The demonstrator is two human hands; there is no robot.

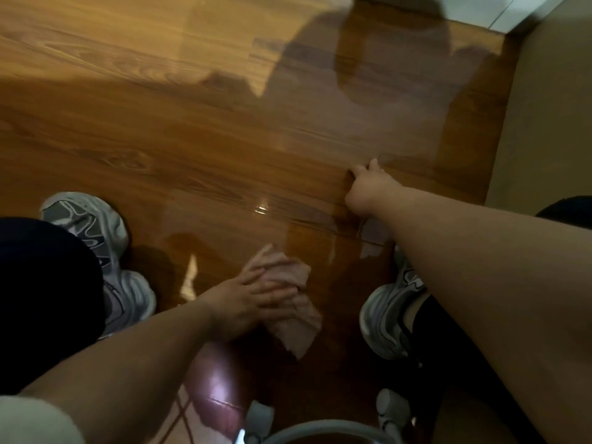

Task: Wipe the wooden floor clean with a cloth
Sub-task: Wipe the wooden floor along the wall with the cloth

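Observation:
A crumpled pale pink cloth (296,328) lies on the glossy wooden floor (198,149) between my two feet. My left hand (256,299) presses down on it with straight, spread fingers. My right hand (365,187) reaches further out and rests on the floorboards with its fingers bent under; nothing shows in it.
My grey sneakers stand at the left (105,251) and the right (390,315) of the cloth. A beige wall or panel (551,116) runs along the right side. A grey round rim with small wheels (320,434) sits at the bottom edge. Pale tiles (487,8) begin at the top right.

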